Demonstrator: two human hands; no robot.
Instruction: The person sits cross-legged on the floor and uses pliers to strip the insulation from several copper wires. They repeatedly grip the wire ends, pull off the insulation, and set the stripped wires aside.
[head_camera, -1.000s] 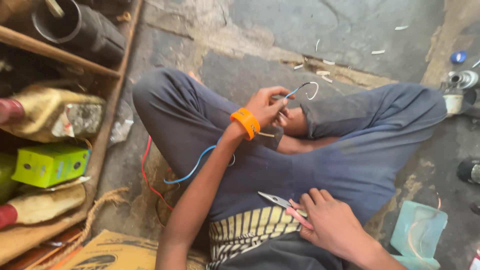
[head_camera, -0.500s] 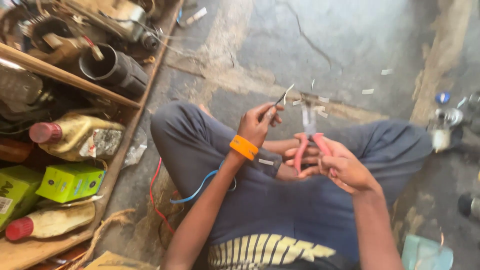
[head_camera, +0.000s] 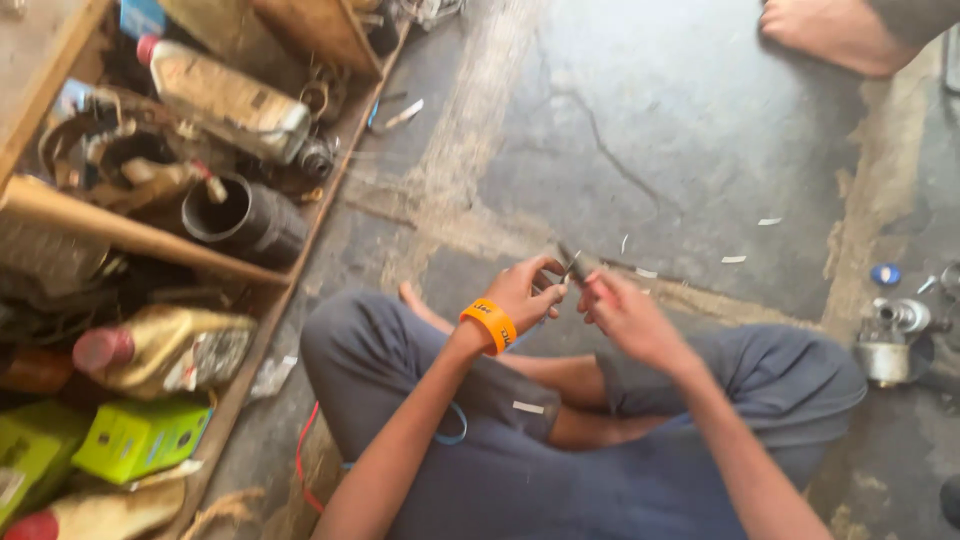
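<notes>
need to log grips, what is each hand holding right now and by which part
The left hand pinches a thin wire near its end. The right hand grips a red-handled tool by its handles; blur hides the rest.

bare forearms, no sleeves in view. left hand (head_camera: 522, 290) and right hand (head_camera: 625, 315) ungloved, no rings that show, though blur is heavy. orange wristband (head_camera: 488, 323) with dark print on the left wrist. baggy slate-blue trousers (head_camera: 560, 470), a small pale scrap stuck on the cloth. feet bare.
</notes>
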